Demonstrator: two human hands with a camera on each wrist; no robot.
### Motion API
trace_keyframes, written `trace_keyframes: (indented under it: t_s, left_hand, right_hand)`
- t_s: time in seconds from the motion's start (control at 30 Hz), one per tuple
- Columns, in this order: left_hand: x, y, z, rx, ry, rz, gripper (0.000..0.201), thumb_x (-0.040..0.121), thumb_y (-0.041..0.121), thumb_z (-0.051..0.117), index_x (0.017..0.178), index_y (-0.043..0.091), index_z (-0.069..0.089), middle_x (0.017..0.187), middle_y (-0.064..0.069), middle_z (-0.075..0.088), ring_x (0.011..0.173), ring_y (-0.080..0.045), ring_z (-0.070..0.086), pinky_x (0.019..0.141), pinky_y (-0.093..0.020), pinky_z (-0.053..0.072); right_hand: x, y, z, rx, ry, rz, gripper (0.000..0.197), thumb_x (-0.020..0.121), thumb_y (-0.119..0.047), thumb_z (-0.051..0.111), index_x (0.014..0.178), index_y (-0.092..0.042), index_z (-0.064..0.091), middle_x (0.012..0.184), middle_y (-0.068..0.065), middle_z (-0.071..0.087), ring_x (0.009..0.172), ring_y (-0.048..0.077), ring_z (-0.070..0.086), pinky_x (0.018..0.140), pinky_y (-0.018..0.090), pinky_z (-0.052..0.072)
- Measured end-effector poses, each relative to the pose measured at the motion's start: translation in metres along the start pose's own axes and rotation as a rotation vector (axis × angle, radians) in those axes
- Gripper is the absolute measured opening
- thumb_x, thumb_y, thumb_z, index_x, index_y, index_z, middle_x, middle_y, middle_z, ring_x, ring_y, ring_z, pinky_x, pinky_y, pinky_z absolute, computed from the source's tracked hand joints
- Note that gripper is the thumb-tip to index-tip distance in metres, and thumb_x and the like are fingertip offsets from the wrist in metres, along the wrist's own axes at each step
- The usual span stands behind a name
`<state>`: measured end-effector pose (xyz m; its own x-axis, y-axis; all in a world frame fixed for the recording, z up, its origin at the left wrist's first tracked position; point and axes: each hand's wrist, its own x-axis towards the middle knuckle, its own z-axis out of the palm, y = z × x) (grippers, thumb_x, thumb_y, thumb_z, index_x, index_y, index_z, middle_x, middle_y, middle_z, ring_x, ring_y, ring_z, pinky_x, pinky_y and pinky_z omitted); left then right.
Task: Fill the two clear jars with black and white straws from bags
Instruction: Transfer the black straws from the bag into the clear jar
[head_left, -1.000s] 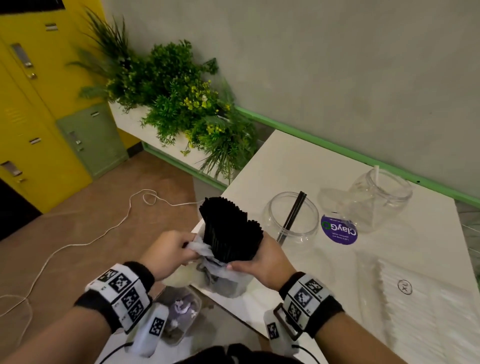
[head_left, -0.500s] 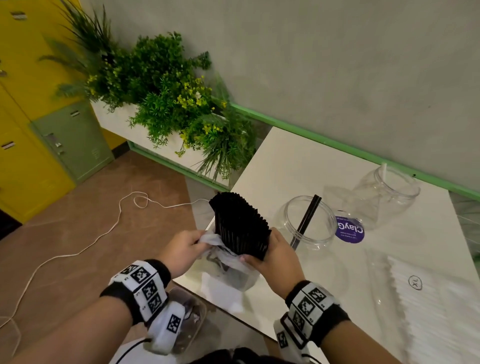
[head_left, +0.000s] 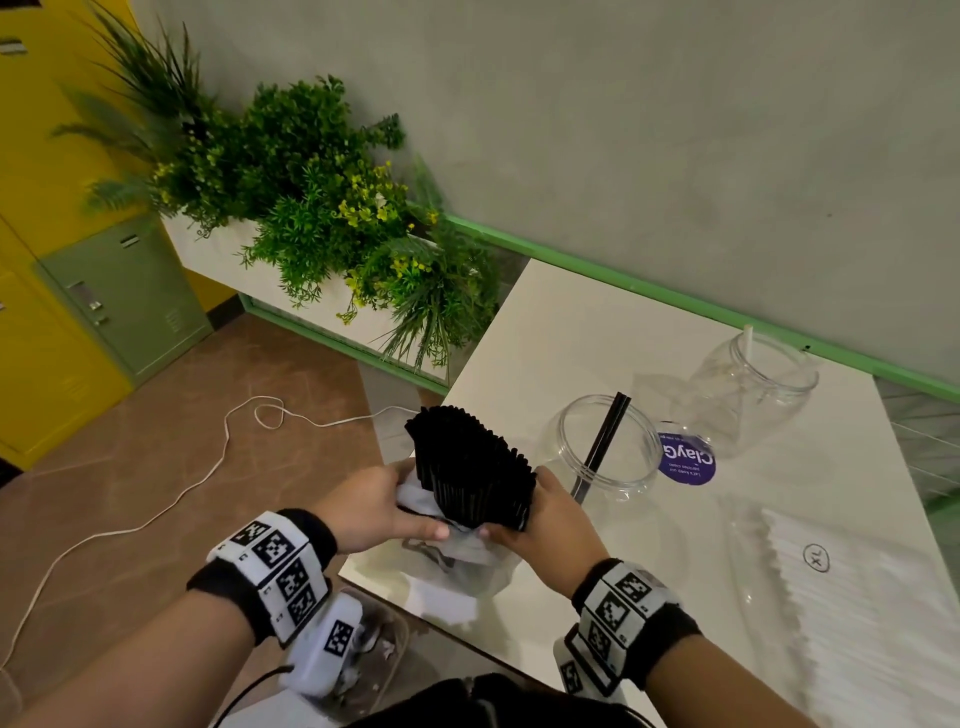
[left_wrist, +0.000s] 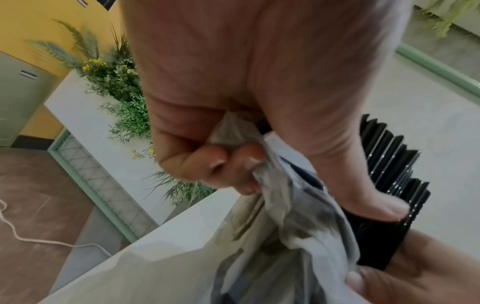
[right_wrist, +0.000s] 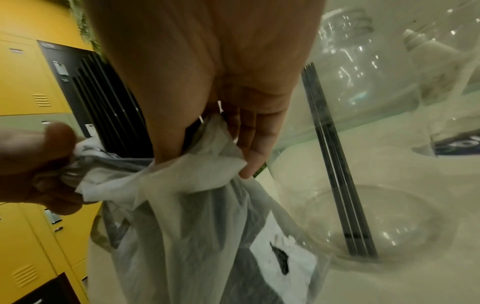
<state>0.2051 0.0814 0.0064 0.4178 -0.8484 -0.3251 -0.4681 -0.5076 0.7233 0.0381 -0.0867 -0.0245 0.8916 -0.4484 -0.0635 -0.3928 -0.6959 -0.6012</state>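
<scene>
A thick bundle of black straws (head_left: 470, 467) stands half out of a thin clear plastic bag (head_left: 457, 556) at the table's near left corner. My left hand (head_left: 410, 519) grips the bunched bag edge (left_wrist: 259, 170), its thumb pressed on the straws (left_wrist: 389, 164). On the other side of the bundle my right hand (head_left: 519, 525) holds the straws and the bag (right_wrist: 207, 226). Just right of the bundle stands the near clear jar (head_left: 602, 447) with a few black straws (right_wrist: 335, 164) leaning in it. The far clear jar (head_left: 753, 389) holds one white straw (head_left: 748, 338).
A flat bag of white straws (head_left: 857, 597) lies on the white table (head_left: 571, 332) at the right. A purple round label (head_left: 685, 460) lies between the jars. Planter greenery (head_left: 322, 208), yellow lockers and a cable on the floor are to the left.
Both hands keep the same hold on bag and bundle. The head view has shifted slightly; the bundle stays beside the near jar.
</scene>
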Motion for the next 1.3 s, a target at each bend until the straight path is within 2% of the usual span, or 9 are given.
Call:
trace_keyframes:
  t_s: [0.2,0.3,0.47,0.7,0.87,0.97,1.07,1.2,1.3]
  left_hand:
    - [-0.001,0.003,0.005,0.013,0.076,0.008,0.046,0.07,0.047,0.08,0.104,0.025,0.059,0.087,0.016,0.066,0.077,0.008,0.058,0.057,-0.007,0.038]
    - [-0.004,0.007,0.006,0.027,0.074,0.014,0.045,0.066,0.052,0.08,0.099,0.032,0.057,0.084,0.018,0.065,0.076,0.007,0.059,0.057,-0.007,0.039]
    - [-0.006,0.011,0.012,-0.003,0.133,0.025,0.055,0.044,0.081,0.068,0.082,0.044,0.054,0.08,0.022,0.067,0.075,0.009,0.061,0.06,-0.01,0.043]
    - [-0.01,0.013,0.016,0.05,0.16,0.027,0.037,0.061,0.062,0.077,0.082,0.047,0.05,0.081,0.023,0.065,0.076,0.008,0.059,0.059,-0.012,0.041]
    - [-0.011,0.013,0.016,0.05,0.158,0.027,0.037,0.063,0.06,0.078,0.082,0.048,0.049,0.079,0.026,0.062,0.075,0.011,0.058,0.057,-0.008,0.039]
    - [-0.012,0.013,0.015,0.06,0.157,0.023,0.036,0.064,0.058,0.078,0.082,0.047,0.048,0.079,0.025,0.062,0.075,0.01,0.058,0.056,-0.007,0.039]
    - [-0.012,0.012,0.014,0.05,0.149,0.024,0.037,0.063,0.059,0.078,0.082,0.048,0.048,0.08,0.025,0.062,0.076,0.009,0.059,0.058,-0.007,0.04]
    - [-0.011,0.009,0.014,0.026,0.139,0.034,0.044,0.054,0.072,0.071,0.084,0.047,0.049,0.083,0.023,0.065,0.08,0.007,0.061,0.062,-0.011,0.044]
    - [-0.009,0.006,0.014,0.008,0.116,0.044,0.058,0.043,0.085,0.061,0.086,0.047,0.05,0.084,0.023,0.066,0.08,0.008,0.062,0.063,-0.01,0.044]
  right_hand:
    - [-0.006,-0.007,-0.012,-0.135,0.112,-0.154,0.066,0.08,-0.052,0.067,0.135,-0.023,0.046,0.131,-0.001,0.037,0.112,0.018,0.039,0.098,0.03,0.039]
    - [-0.001,-0.009,-0.017,-0.087,0.093,-0.13,0.053,0.081,-0.048,0.07,0.121,-0.016,0.055,0.117,-0.003,0.048,0.106,0.018,0.039,0.093,0.028,0.036]
    - [0.004,-0.009,-0.017,0.188,0.051,-0.078,0.028,0.076,-0.037,0.077,0.084,-0.022,0.055,0.081,-0.006,0.055,0.082,0.018,0.053,0.069,0.029,0.04]
    - [0.0,-0.014,-0.013,0.403,0.079,-0.012,0.025,0.077,-0.011,0.074,0.087,-0.022,0.054,0.078,-0.006,0.056,0.068,0.001,0.049,0.064,0.013,0.039]
    - [0.001,-0.015,-0.015,0.461,0.104,0.001,0.018,0.078,-0.02,0.072,0.081,-0.016,0.055,0.081,0.002,0.056,0.075,0.013,0.053,0.07,0.029,0.045]
    - [0.0,-0.019,-0.023,0.554,0.122,0.005,0.019,0.083,-0.014,0.071,0.075,-0.018,0.054,0.068,-0.013,0.057,0.068,0.002,0.052,0.066,0.019,0.044]
    - [0.001,-0.029,-0.038,0.62,0.181,0.002,0.026,0.085,-0.023,0.069,0.081,-0.001,0.054,0.073,0.006,0.058,0.071,0.008,0.053,0.069,0.024,0.045]
    - [0.007,-0.048,-0.063,0.681,0.332,-0.039,0.034,0.081,-0.032,0.064,0.087,0.0,0.055,0.078,0.009,0.058,0.075,0.019,0.055,0.076,0.035,0.046]
    - [0.009,-0.061,-0.08,0.751,0.407,-0.118,0.018,0.088,-0.017,0.06,0.094,-0.002,0.052,0.08,0.005,0.064,0.082,0.024,0.064,0.088,0.044,0.049]
